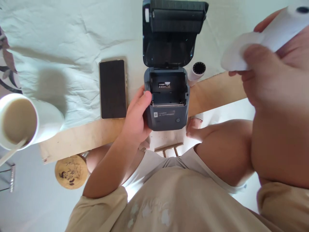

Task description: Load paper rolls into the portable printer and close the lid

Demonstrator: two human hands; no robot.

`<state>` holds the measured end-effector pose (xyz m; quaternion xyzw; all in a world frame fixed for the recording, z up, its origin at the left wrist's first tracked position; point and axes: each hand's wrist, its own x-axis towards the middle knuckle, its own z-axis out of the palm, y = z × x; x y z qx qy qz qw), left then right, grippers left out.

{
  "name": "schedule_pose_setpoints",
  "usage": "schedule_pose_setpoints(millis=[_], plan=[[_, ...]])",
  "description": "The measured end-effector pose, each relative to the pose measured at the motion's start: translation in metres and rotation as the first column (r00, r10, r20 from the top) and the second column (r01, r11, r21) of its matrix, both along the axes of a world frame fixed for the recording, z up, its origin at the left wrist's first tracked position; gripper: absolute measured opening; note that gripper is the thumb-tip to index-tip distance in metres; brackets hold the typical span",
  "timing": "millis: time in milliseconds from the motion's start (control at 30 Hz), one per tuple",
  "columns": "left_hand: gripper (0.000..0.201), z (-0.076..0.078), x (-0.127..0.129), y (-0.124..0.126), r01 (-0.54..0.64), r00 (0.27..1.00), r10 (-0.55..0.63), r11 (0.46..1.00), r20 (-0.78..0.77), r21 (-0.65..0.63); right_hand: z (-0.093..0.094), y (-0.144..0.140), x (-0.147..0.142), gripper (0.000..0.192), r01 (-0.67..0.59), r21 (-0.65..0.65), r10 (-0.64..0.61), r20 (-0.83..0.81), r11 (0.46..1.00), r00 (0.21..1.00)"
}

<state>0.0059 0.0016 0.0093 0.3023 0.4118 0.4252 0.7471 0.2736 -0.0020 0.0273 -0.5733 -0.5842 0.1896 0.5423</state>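
A dark grey label printer [167,117] with its black lid [169,48] swung up shows its bare paper compartment in the middle of the view. My left hand [137,116] grips its left side, thumb on the upper edge. Up at the right, my right hand [267,74] is closed around a white paper roll [280,32], whose loose end curls out by the thumb; this hand is somewhat blurred. Another small white roll [197,71] with a dark, notched core stands just right of the printer.
A phone [113,89] with a dark screen lies left of the printer on the pale cloth [79,32]. Farther left is a white mug [48,112] of light brown drink with a spoon. The wooden table edge [91,137] runs above my legs; a round stool [71,171] stands below.
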Motion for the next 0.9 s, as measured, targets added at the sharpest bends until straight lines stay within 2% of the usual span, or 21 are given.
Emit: schedule_pose_setpoints(millis=[67, 100, 200, 267, 300, 367, 433, 500, 533, 600, 667, 767, 833, 900], plan=[[0.027, 0.000, 0.001, 0.000, 0.004, 1.000, -0.004, 1.000, -0.002, 0.013, -0.005, -0.002, 0.006, 0.029, 0.109, 0.041, -0.116, 0.292, 0.993, 0.949], [0.026, 0.000, 0.002, 0.000, 0.002, 1.000, -0.001, 1.000, -0.001, 0.021, -0.008, -0.003, 0.009, 0.030, 0.122, 0.015, -0.118, 0.393, 0.992, 0.912], [0.026, 0.001, 0.005, 0.000, -0.013, 1.000, 0.013, 0.999, 0.011, 0.037, -0.017, -0.003, 0.021, 0.036, 0.143, -0.132, -0.059, 0.498, 0.981, 0.865], [0.026, 0.002, 0.006, 0.000, -0.017, 1.000, 0.017, 0.999, 0.002, 0.038, -0.020, -0.003, 0.026, 0.044, 0.200, -0.238, -0.043, 0.538, 0.950, 0.842], [0.026, 0.002, 0.007, 0.001, -0.017, 1.000, 0.017, 0.999, -0.005, 0.036, -0.019, -0.004, 0.026, 0.051, 0.212, -0.238, -0.049, 0.550, 0.948, 0.834], [0.025, 0.002, 0.007, 0.001, -0.012, 1.000, 0.012, 1.000, -0.003, 0.026, -0.014, -0.008, 0.021, 0.060, 0.171, -0.115, -0.080, 0.552, 0.979, 0.830], [0.024, 0.002, 0.008, 0.001, -0.011, 1.000, 0.011, 1.000, 0.008, 0.018, -0.007, -0.014, 0.008, 0.058, 0.072, 0.097, -0.113, 0.531, 0.993, 0.840], [0.026, 0.003, 0.008, 0.001, -0.012, 1.000, 0.011, 1.000, 0.012, 0.022, -0.002, -0.018, -0.009, 0.049, -0.018, 0.203, -0.090, 0.511, 0.979, 0.855], [0.026, 0.002, 0.008, 0.000, -0.015, 1.000, 0.014, 0.999, 0.015, 0.029, -0.001, -0.019, -0.019, 0.049, -0.071, 0.193, -0.039, 0.514, 0.979, 0.857], [0.026, 0.002, 0.008, 0.000, -0.023, 0.999, 0.022, 0.999, 0.030, 0.044, -0.004, -0.016, -0.037, 0.047, -0.138, 0.093, 0.063, 0.558, 0.986, 0.828], [0.026, 0.001, 0.007, 0.000, -0.037, 0.998, 0.034, 0.998, 0.048, 0.055, -0.011, -0.010, -0.050, 0.045, -0.137, -0.020, 0.122, 0.598, 0.990, 0.792], [0.023, 0.001, 0.006, 0.000, -0.048, 0.996, 0.044, 0.998, 0.079, 0.048, -0.022, 0.000, -0.061, 0.043, -0.050, -0.083, 0.089, 0.590, 0.995, 0.802], [0.022, 0.001, 0.006, 0.000, -0.035, 0.993, 0.032, 0.999, 0.111, 0.032, -0.025, 0.004, -0.062, 0.042, -0.008, -0.071, 0.046, 0.539, 0.997, 0.841], [0.021, 0.001, 0.005, -0.001, -0.020, 0.990, 0.019, 1.000, 0.142, 0.010, -0.025, 0.005, -0.060, 0.049, -0.016, -0.068, 0.046, 0.466, 0.998, 0.884]])
